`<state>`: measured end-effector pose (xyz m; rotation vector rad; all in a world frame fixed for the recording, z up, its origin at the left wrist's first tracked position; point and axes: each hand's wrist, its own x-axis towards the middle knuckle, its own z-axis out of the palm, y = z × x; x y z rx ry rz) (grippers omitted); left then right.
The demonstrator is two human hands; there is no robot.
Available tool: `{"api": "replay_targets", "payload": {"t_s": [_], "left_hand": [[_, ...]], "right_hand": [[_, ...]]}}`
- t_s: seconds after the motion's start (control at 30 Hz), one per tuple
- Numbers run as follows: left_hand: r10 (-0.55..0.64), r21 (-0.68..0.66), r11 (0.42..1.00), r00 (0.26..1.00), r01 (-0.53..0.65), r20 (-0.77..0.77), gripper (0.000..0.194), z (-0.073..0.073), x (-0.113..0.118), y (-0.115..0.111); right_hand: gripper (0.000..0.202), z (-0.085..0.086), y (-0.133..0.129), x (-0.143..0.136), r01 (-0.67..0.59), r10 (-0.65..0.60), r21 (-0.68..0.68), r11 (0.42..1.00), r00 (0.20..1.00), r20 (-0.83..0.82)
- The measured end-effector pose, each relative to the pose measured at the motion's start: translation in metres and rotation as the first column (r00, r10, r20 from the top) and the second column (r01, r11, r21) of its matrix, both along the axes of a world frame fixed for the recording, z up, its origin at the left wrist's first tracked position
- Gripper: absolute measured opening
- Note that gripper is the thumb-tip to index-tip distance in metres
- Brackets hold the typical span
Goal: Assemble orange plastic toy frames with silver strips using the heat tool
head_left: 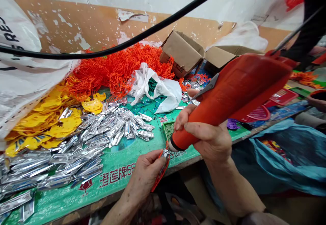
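Observation:
My right hand [207,135] is wrapped round a red electric screwdriver [236,86], tilted down to the left, with a metal hanger clip [207,86] on its side. My left hand [146,169] pinches a small silver and orange plastic part [163,167] near the table's front edge. The screwdriver's pale nose [173,146] meets that part's upper end; the bit itself is hidden. A small green basket [168,130] stands just behind the nose.
Silver plastic pieces [114,126] lie heaped at left, beside yellow pieces [51,123]. Behind them are an orange pile [122,69], a white plastic bag [165,91] and a cardboard box [182,53]. A black cable [152,30] crosses above. A blue bag [292,157] hangs at right.

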<state>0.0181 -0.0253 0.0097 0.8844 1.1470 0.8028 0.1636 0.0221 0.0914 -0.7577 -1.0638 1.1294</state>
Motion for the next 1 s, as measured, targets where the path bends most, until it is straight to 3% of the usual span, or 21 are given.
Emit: {"api": "replay_targets", "payload": {"t_s": [0.17, 0.33, 0.43, 1.0], "left_hand": [[-0.018, -0.003, 1.0, 1.0, 0.018, -0.007, 0.029, -0.003, -0.001, 0.0], [-0.025, 0.001, 1.0, 0.999, 0.025, -0.026, 0.031, -0.004, -0.002, -0.001], [-0.022, -0.015, 1.0, 1.0, 0.021, -0.023, 0.031, -0.004, -0.001, -0.001], [0.089, -0.102, 0.992, 0.992, -0.079, 0.093, 0.03, -0.011, 0.0, -0.004]], "right_hand": [[0.019, -0.001, 0.0, -0.001, -0.004, 0.004, 0.003, 1.0, 1.0, 0.022], [0.027, -0.001, -0.001, -0.001, -0.022, 0.022, -0.009, 1.0, 1.0, -0.005], [0.017, -0.004, -0.001, -0.001, -0.029, 0.029, 0.012, 1.0, 0.999, 0.018], [0.016, -0.013, -0.005, -0.009, -0.05, 0.05, 0.005, 0.999, 0.994, 0.093]]}}
